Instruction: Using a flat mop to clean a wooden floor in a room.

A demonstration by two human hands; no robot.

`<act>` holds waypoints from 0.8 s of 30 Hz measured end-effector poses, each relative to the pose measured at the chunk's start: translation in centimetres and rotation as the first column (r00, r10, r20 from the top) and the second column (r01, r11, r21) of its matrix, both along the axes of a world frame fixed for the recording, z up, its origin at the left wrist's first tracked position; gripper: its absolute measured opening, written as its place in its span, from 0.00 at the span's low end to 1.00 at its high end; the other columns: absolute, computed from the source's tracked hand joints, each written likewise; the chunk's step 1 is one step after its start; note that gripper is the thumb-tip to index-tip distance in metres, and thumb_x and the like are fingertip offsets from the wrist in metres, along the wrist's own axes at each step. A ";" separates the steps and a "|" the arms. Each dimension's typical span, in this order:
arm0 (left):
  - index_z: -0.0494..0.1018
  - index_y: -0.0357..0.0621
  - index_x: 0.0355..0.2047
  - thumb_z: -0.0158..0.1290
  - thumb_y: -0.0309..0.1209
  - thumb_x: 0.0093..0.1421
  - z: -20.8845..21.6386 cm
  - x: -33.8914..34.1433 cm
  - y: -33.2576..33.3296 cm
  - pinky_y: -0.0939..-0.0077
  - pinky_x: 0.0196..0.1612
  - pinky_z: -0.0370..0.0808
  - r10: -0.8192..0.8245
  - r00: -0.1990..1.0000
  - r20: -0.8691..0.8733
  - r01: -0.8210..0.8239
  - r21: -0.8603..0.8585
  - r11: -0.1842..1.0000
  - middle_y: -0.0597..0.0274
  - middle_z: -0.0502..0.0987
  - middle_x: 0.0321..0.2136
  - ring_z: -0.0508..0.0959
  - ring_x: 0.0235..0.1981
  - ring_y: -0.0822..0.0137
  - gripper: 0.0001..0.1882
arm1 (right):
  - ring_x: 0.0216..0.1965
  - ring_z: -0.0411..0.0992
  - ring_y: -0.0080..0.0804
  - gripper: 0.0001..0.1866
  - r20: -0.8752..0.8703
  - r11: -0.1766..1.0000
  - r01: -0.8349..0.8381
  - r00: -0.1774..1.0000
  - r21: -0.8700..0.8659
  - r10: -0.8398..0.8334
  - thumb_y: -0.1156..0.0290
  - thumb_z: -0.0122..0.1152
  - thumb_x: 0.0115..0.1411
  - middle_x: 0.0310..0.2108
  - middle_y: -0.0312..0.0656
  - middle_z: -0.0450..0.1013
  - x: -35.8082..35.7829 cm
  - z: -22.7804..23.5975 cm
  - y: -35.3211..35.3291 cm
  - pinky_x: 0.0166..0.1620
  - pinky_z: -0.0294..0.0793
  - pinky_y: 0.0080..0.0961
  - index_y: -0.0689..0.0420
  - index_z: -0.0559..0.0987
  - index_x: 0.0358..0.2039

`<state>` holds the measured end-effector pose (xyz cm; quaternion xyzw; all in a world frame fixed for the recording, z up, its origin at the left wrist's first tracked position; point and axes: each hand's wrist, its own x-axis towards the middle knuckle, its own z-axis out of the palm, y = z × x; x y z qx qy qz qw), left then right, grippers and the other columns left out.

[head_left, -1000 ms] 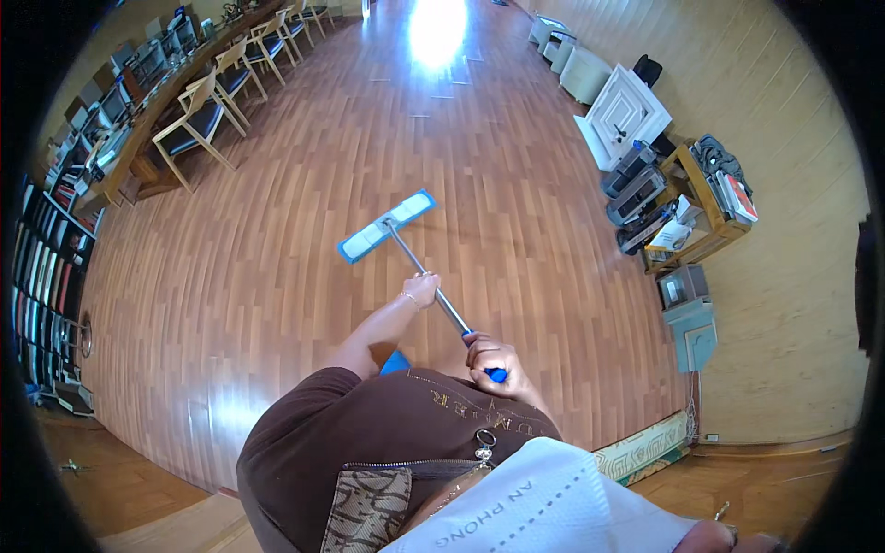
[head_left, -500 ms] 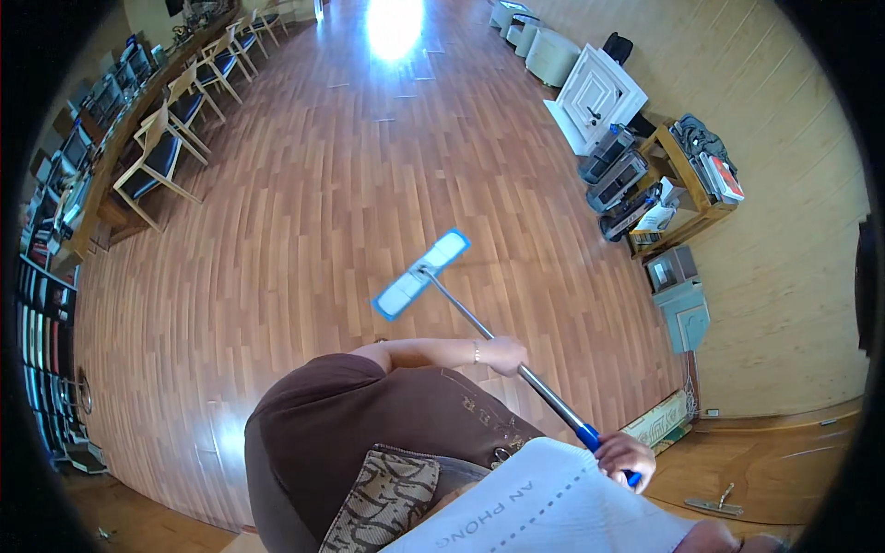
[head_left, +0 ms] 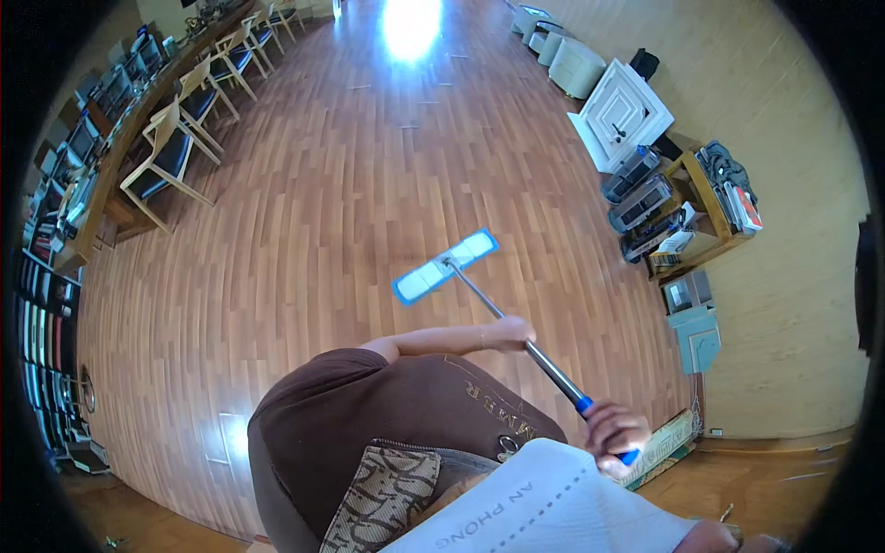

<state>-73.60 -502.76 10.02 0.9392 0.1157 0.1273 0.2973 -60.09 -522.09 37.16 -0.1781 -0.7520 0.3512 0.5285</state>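
A flat mop with a blue-edged, pale pad [head_left: 445, 266] lies on the wood-patterned floor ahead of me, its long side slanting up to the right. From its middle a silver handle [head_left: 551, 369] runs back toward my right side and ends in a blue grip [head_left: 584, 405]. My left hand [head_left: 512, 334] is wrapped round the handle about midway, the arm reaching across my front. Higher on the handle, my right hand [head_left: 616, 438] closes round the blue end section; its fingers are slightly blurred.
Wooden chairs [head_left: 171, 152] line a long desk [head_left: 120, 138] on the left, with a shelf of folders [head_left: 46, 323] nearer. Along the right wall stand a white panel door [head_left: 627, 115], several dark upright devices [head_left: 643, 203], a wooden shelf [head_left: 705, 249] and grey-green boxes [head_left: 696, 336].
The view has shifted a little. The mop pad is farther right and slightly higher in the picture, at a flatter slant. My right hand has moved slightly left and up with the handle.
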 end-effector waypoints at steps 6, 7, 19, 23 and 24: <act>0.76 0.52 0.17 0.58 0.34 0.46 -4.4 -7.8 8.1 0.59 0.26 0.72 0.269 0.936 0.228 -0.281 0.020 0.959 0.54 0.76 0.19 0.76 0.23 0.52 0.05 | 0.26 0.74 0.40 0.13 -0.021 0.985 0.116 0.993 -0.131 -0.120 0.64 0.70 0.43 0.19 0.41 0.73 -5.5 -3.7 7.4 0.42 0.72 0.44 0.56 0.74 0.16; 0.75 0.51 0.16 0.58 0.34 0.46 -2.6 -9.3 8.6 0.59 0.27 0.72 0.311 0.928 0.205 -0.325 0.037 0.945 0.54 0.75 0.19 0.76 0.23 0.51 0.06 | 0.28 0.75 0.41 0.13 -0.032 0.981 0.126 0.991 -0.146 -0.132 0.64 0.70 0.44 0.19 0.41 0.73 -5.8 -4.9 8.3 0.44 0.72 0.47 0.56 0.75 0.18; 0.73 0.42 0.15 0.57 0.35 0.50 -3.4 -23.3 8.7 0.54 0.33 0.71 0.887 0.428 0.171 -0.894 -0.062 0.443 0.48 0.74 0.18 0.75 0.25 0.47 0.13 | 0.29 0.73 0.41 0.08 -0.043 0.910 -0.341 0.939 -0.237 0.340 0.73 0.59 0.42 0.19 0.38 0.70 -11.3 -7.1 20.7 0.51 0.65 0.48 0.54 0.67 0.16; 0.72 0.41 0.14 0.57 0.34 0.50 -3.1 -25.6 8.5 0.55 0.31 0.70 0.945 0.269 0.186 -0.954 -0.083 0.288 0.49 0.73 0.16 0.74 0.23 0.48 0.13 | 0.29 0.73 0.41 0.07 -0.043 0.838 -0.497 0.864 -0.226 0.501 0.76 0.57 0.41 0.20 0.38 0.70 -12.5 -6.9 25.3 0.50 0.66 0.46 0.54 0.67 0.17; 0.70 0.41 0.13 0.57 0.33 0.50 -2.7 -25.5 8.6 0.56 0.30 0.68 0.956 0.213 0.202 -0.969 -0.078 0.233 0.49 0.72 0.16 0.74 0.23 0.48 0.14 | 0.29 0.72 0.39 0.07 -0.016 0.816 -0.524 0.844 -0.243 0.537 0.77 0.57 0.41 0.20 0.37 0.69 -12.6 -6.7 26.2 0.51 0.66 0.46 0.53 0.67 0.17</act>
